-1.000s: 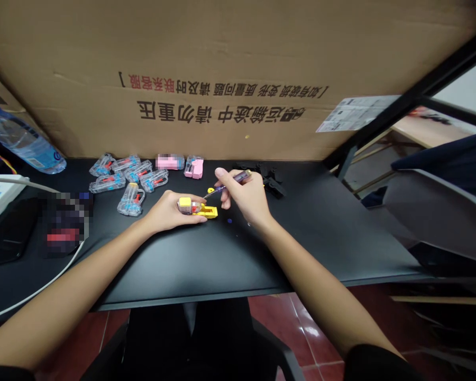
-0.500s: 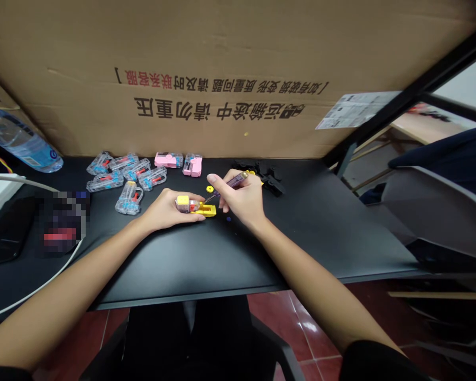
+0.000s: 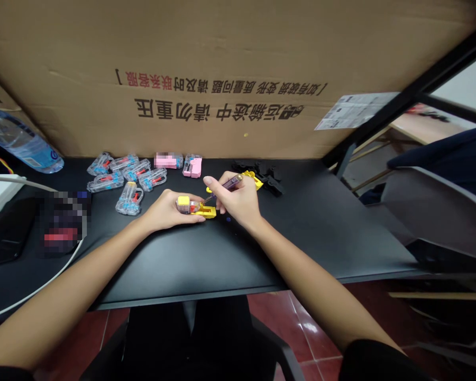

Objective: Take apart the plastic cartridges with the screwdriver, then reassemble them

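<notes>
Pinning yellow toy (image 3: 200, 210) on the table (image 3: 301, 233) at frame centre with my left hand (image 3: 168, 210) closed around it, right hand (image 3: 236, 203) gripping purple screwdriver (image 3: 224, 186), tip at the toy

Black desk surface (image 3: 206, 259) bare at front, right. Brown cardboard box (image 3: 222, 53) walls rear. Clear plastic toy pistols (image 3: 127, 177) crowd left rear. Centre taken by left hand (image 3: 166, 210), right hand (image 3: 238, 203).

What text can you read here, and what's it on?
"运输途中 请勿重压": black, upside down, on the cardboard box.
"如有破损 变形 质量问题 请及时 联系客服": smaller line above, end in red.
White sticker on box: too small.
Water bottle label: blurred.
Yellow toy in left hand, screwdriver in right hand: none.
</notes>
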`<move>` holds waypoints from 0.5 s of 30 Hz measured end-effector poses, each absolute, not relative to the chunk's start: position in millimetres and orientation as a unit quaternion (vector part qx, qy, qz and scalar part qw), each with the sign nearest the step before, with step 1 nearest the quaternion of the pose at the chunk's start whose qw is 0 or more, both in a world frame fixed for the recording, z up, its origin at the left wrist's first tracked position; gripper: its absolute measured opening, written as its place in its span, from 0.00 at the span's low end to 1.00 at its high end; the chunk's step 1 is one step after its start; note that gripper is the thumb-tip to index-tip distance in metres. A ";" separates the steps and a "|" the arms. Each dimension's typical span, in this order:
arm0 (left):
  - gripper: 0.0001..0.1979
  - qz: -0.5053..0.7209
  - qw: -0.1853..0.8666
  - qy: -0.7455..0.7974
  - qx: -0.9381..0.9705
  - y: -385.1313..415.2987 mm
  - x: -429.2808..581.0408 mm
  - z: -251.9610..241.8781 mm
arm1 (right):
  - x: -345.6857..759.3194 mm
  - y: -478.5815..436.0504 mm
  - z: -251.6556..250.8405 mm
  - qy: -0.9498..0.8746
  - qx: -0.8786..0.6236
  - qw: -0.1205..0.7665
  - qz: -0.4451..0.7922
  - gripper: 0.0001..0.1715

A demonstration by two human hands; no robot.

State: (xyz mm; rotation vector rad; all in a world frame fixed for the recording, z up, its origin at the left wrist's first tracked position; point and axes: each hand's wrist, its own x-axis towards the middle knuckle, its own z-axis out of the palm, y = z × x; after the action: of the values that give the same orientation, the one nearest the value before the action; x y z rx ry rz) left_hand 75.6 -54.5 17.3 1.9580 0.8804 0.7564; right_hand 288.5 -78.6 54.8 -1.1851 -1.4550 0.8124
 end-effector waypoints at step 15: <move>0.28 0.299 0.444 0.350 0.769 -54.5 75.7 19.1 | 296.2 -53.5 45.4 -0.559 -0.525 0.488 0.418 0.26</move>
State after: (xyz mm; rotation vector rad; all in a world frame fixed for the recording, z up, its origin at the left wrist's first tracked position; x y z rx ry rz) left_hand 75.7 -54.5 19.1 1.9070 0.8674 0.7403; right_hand 296.2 -53.5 45.4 -1.2754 -1.3596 1.0160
